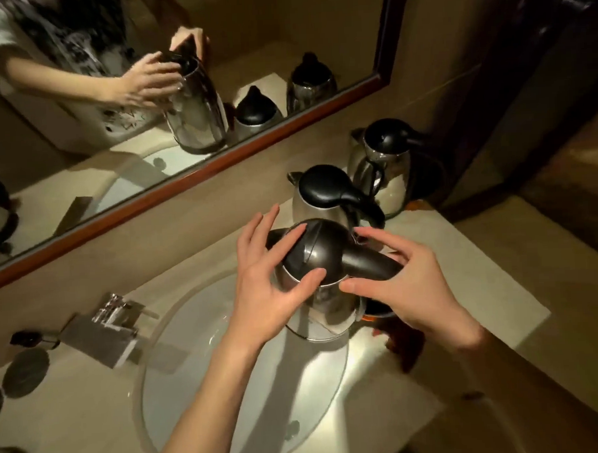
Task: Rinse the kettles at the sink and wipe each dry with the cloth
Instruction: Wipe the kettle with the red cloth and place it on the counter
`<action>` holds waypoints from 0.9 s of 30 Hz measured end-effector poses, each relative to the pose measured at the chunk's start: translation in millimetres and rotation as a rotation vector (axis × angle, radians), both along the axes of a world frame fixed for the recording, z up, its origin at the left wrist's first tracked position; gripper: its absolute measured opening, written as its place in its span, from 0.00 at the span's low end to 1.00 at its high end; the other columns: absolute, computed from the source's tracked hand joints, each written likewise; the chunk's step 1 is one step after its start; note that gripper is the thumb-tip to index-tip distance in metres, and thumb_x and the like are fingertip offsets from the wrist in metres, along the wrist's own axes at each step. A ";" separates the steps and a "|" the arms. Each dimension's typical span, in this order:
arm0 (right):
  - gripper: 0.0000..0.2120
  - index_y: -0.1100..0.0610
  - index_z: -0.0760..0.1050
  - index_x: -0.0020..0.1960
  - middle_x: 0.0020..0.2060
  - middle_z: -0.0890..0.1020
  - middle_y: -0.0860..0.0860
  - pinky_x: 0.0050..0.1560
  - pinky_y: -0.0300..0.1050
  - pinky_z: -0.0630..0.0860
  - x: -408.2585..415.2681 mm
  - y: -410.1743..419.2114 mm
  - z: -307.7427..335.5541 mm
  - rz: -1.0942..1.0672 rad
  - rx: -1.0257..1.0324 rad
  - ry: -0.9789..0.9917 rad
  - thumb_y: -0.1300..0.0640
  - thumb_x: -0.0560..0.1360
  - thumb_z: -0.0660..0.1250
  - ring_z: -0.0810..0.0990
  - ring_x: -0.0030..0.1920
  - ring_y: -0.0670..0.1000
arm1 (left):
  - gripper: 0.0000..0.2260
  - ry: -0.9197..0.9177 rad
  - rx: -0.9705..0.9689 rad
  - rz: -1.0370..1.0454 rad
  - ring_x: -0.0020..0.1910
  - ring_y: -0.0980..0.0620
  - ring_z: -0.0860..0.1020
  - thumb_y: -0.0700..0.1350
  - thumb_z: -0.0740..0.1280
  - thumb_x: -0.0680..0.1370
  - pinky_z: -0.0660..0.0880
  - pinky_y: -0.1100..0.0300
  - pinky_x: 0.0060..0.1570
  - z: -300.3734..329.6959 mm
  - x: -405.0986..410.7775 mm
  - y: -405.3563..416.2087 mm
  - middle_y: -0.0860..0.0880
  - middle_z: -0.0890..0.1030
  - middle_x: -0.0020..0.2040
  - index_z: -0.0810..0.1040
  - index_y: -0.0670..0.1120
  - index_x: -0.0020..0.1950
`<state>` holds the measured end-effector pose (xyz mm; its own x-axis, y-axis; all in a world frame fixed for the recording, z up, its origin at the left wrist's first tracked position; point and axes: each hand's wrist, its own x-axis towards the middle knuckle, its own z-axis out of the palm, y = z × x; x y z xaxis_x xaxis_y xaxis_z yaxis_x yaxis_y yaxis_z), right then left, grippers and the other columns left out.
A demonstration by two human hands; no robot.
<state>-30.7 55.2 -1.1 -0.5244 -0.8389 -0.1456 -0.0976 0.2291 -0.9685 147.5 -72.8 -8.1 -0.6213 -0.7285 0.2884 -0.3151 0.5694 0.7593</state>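
Both hands on unlabelled kettle over sink

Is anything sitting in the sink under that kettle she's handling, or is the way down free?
Nothing visible blocks it. The kettle, with both hands on it, is at the basin's right edge. The faucet sits off to the left, and the other kettles stand behind it.

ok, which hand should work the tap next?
Left, probably. The left hand lies spread on the kettle lid, on the side nearest the tap. The right hand is at the handle, so it looks better placed to carry the kettle.
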 end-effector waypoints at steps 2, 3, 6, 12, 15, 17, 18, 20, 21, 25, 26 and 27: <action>0.36 0.42 0.80 0.63 0.50 0.85 0.38 0.47 0.35 0.82 -19.4 13.9 7.3 -0.038 0.005 -0.005 0.63 0.60 0.86 0.85 0.50 0.39 | 0.27 0.029 0.044 -0.029 0.80 0.60 0.51 0.63 0.70 0.72 0.47 0.68 0.71 4.2 -23.4 9.2 0.58 0.60 0.80 0.72 0.62 0.70; 0.35 0.40 0.80 0.61 0.49 0.85 0.40 0.46 0.36 0.83 -28.1 22.3 9.3 -0.054 0.008 -0.008 0.64 0.60 0.86 0.85 0.49 0.39 | 0.27 0.040 0.073 -0.043 0.80 0.60 0.51 0.63 0.70 0.71 0.47 0.68 0.71 4.5 -34.6 14.9 0.59 0.61 0.80 0.72 0.62 0.70; 0.33 0.40 0.80 0.57 0.48 0.85 0.42 0.42 0.32 0.81 -52.1 47.9 11.9 -0.107 0.011 -0.006 0.65 0.61 0.85 0.85 0.46 0.39 | 0.27 0.064 0.177 -0.084 0.80 0.59 0.53 0.62 0.71 0.71 0.49 0.58 0.74 4.0 -67.5 33.7 0.60 0.63 0.79 0.72 0.63 0.70; 0.33 0.46 0.81 0.63 0.46 0.87 0.49 0.42 0.33 0.81 -100.1 97.6 4.3 -0.155 0.010 0.025 0.62 0.62 0.85 0.87 0.45 0.43 | 0.32 -0.053 0.095 -0.178 0.81 0.56 0.48 0.65 0.68 0.73 0.45 0.61 0.74 -1.3 -114.5 69.9 0.57 0.55 0.82 0.67 0.61 0.75; 0.32 0.52 0.81 0.65 0.47 0.88 0.51 0.45 0.40 0.84 -118.0 115.0 -2.4 -0.170 -0.029 0.119 0.61 0.62 0.86 0.88 0.46 0.47 | 0.38 -0.034 0.124 -0.151 0.81 0.57 0.51 0.64 0.70 0.73 0.50 0.58 0.76 -11.9 -124.9 92.8 0.57 0.56 0.82 0.62 0.55 0.80; 0.35 0.56 0.80 0.67 0.49 0.88 0.51 0.45 0.41 0.85 -125.7 123.5 -5.3 -0.195 -0.052 0.217 0.56 0.62 0.86 0.88 0.47 0.46 | 0.41 -0.008 0.161 -0.112 0.80 0.56 0.55 0.63 0.71 0.72 0.56 0.49 0.78 -22.8 -125.9 102.8 0.56 0.58 0.81 0.61 0.53 0.81; 0.35 0.56 0.79 0.68 0.51 0.87 0.49 0.44 0.38 0.84 -128.7 128.1 -7.0 -0.209 -0.054 0.251 0.55 0.62 0.86 0.87 0.47 0.44 | 0.41 0.000 0.171 -0.097 0.80 0.55 0.57 0.63 0.72 0.72 0.58 0.46 0.78 -29.4 -124.3 106.4 0.55 0.59 0.81 0.60 0.52 0.81; 0.33 0.54 0.80 0.67 0.50 0.86 0.44 0.42 0.32 0.81 -135.2 136.5 -11.4 -0.240 -0.047 0.238 0.58 0.63 0.86 0.86 0.47 0.39 | 0.43 -0.002 0.190 -0.080 0.79 0.54 0.59 0.63 0.71 0.72 0.61 0.46 0.77 -43.1 -119.9 112.1 0.53 0.60 0.81 0.59 0.51 0.82; 0.32 0.53 0.80 0.66 0.47 0.85 0.41 0.41 0.29 0.79 -138.5 141.2 -14.0 -0.247 -0.039 0.218 0.60 0.64 0.85 0.85 0.45 0.36 | 0.44 -0.013 0.211 -0.074 0.79 0.54 0.59 0.64 0.71 0.72 0.61 0.47 0.77 -51.4 -116.6 115.4 0.53 0.60 0.81 0.58 0.50 0.82; 0.28 0.48 0.78 0.62 0.36 0.83 0.29 0.40 0.26 0.74 -143.3 157.7 -29.5 -0.295 -0.012 0.213 0.61 0.66 0.83 0.82 0.41 0.32 | 0.46 -0.171 0.336 -0.075 0.78 0.55 0.60 0.69 0.70 0.69 0.61 0.52 0.76 -91.3 -101.1 126.3 0.55 0.61 0.80 0.57 0.55 0.82; 0.27 0.48 0.79 0.61 0.38 0.83 0.29 0.41 0.26 0.75 -143.1 161.7 -33.9 -0.313 -0.012 0.198 0.61 0.66 0.83 0.83 0.42 0.33 | 0.46 -0.216 0.362 -0.084 0.78 0.55 0.60 0.70 0.70 0.68 0.60 0.56 0.74 -101.8 -98.1 129.4 0.56 0.60 0.80 0.57 0.57 0.82; 0.27 0.48 0.79 0.61 0.39 0.84 0.29 0.43 0.27 0.76 -142.5 165.3 -38.9 -0.334 -0.017 0.182 0.61 0.66 0.83 0.84 0.44 0.34 | 0.47 -0.252 0.383 -0.097 0.77 0.55 0.60 0.70 0.70 0.67 0.59 0.60 0.72 -111.8 -96.2 132.7 0.58 0.61 0.78 0.56 0.58 0.81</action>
<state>-173.2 220.5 -39.9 -0.7854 -0.6189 -0.0121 -0.1912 0.2611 -0.9462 51.2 59.9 -119.9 -0.7078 -0.6885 -0.1583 -0.4760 0.2992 0.8270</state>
